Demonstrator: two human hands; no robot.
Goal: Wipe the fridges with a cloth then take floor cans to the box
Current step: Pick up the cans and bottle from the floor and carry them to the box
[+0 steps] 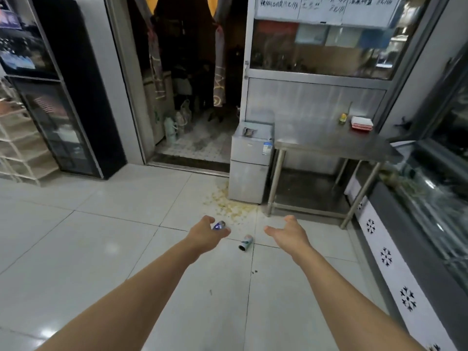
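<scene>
We stand on a pale tiled floor (101,236) facing a dark doorway, with a tall black glass-door fridge (63,122) to our left and a steel table (334,145) to our right. Beside that table sits a small silver fridge (249,168) with a crumpled cloth (248,132) lying on its top, and yellowish crumbs (229,203) are scattered at its foot. Both arms reach down toward the floor cans. Our left hand (206,233) curls its fingers around a purple can (219,225), though we cannot tell whether the can is lifted or still touching the tile. Our right hand (288,233) is spread and holds nothing, hovering just beside a light teal can (246,242) that lies on its side on a tile seam between the two hands. To do this well, we judge the right hand should come down over the can's middle, across its length, so it cannot roll away. No box is in view.
</scene>
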